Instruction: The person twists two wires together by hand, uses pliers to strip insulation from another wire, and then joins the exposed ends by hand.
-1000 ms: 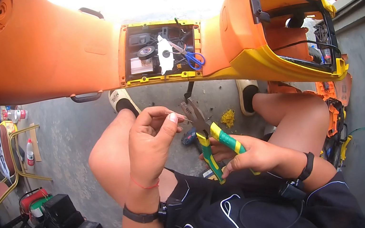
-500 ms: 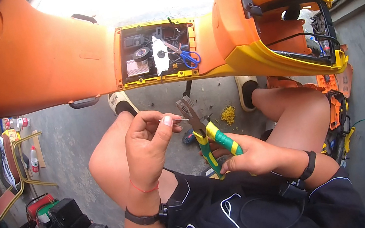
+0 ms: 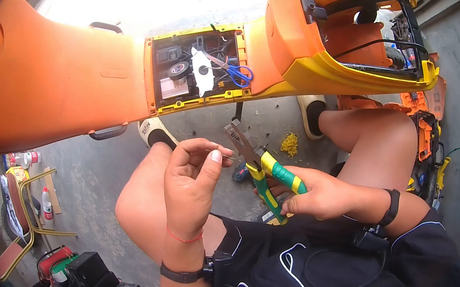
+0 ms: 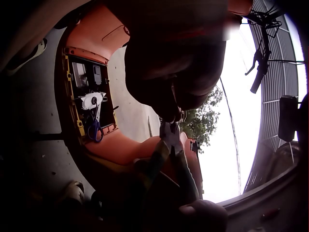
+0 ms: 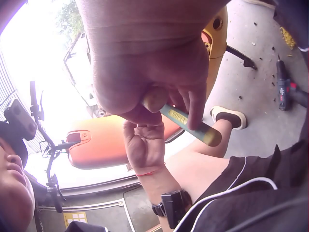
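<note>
In the head view the left hand [image 3: 190, 180] pinches a thin wire [image 3: 231, 155] between thumb and fingers, its end close to the pliers' jaws. The right hand [image 3: 320, 192] grips the green and yellow handles of the pliers [image 3: 248, 148], which point up and away from the body with handles spread. The left wrist view shows the left hand [image 4: 176, 72] dark, just above the pliers' head [image 4: 170, 133]. Seen from the right wrist, the right hand [image 5: 149, 67] wraps the handles [image 5: 181, 120]; the pliers' head is hidden there.
An orange and yellow vehicle body [image 3: 68, 85] lies across the far side, its open compartment holding blue scissors [image 3: 240, 75], black tape [image 3: 178, 70] and a white piece [image 3: 203, 72]. On the floor are yellow scraps [image 3: 289, 144] and a drill [image 3: 240, 172]. Black boxes [image 3: 90, 273] stand lower left.
The pliers' handles have moved slightly and the wire end now shows less clearly beside the jaws. Both hands keep their holds. The head view has shifted a little.
</note>
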